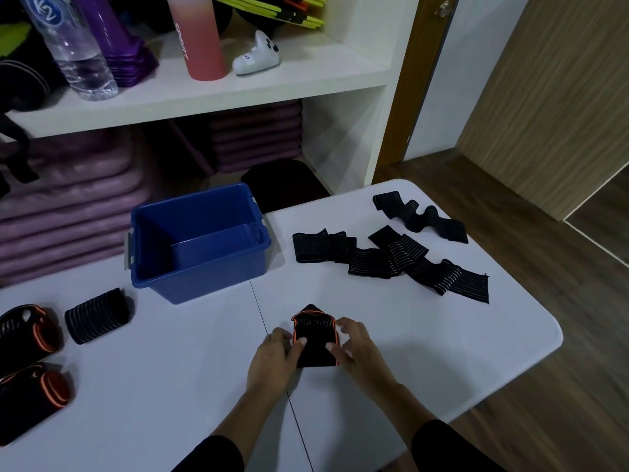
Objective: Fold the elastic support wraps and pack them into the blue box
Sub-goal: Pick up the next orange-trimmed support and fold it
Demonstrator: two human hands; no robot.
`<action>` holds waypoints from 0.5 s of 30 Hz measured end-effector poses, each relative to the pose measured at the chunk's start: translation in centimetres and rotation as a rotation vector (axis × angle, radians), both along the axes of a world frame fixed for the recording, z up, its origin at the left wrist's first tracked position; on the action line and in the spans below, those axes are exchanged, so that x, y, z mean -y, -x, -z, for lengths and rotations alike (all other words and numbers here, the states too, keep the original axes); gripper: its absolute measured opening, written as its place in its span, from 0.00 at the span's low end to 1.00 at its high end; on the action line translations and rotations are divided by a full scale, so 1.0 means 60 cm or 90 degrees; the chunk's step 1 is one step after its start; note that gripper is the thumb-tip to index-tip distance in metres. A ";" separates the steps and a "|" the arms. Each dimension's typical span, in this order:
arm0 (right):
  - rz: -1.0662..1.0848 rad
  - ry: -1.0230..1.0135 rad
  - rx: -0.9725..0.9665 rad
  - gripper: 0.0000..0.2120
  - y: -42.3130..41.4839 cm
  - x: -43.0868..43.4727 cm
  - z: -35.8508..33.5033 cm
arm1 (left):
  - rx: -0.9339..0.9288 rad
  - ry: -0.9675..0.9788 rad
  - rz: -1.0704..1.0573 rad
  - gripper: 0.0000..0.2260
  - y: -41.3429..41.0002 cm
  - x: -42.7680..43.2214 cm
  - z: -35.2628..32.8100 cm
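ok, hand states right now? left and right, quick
Left hand: grips the left edge of the orange-trimmed wrap, thumb on top.
Right hand: grips the same wrap's right edge.

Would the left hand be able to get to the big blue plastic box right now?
Probably yes. The left hand holds the folded black wrap with orange trim, but only bare white table lies between it and the open blue plastic box, so nothing looks in the way.
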State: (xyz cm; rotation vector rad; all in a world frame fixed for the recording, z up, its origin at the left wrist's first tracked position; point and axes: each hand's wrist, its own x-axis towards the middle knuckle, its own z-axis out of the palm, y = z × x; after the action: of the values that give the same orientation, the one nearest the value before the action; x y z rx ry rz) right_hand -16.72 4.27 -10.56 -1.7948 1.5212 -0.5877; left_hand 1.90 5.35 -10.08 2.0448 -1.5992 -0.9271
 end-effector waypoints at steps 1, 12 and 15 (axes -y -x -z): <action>-0.015 0.000 0.008 0.23 -0.001 0.001 -0.002 | -0.002 0.007 -0.008 0.16 0.003 0.000 0.000; -0.049 -0.004 0.019 0.34 -0.018 0.005 0.008 | -0.211 -0.040 -0.032 0.14 -0.006 0.009 -0.011; -0.061 0.006 0.034 0.33 -0.038 0.009 0.008 | -0.254 -0.026 -0.082 0.13 -0.023 -0.004 -0.017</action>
State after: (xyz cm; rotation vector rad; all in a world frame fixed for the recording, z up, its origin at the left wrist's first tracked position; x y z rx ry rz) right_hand -14.46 3.75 -11.05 -1.8328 1.3913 -0.5922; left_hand 3.28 5.57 -9.07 1.8175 -1.2331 -1.2339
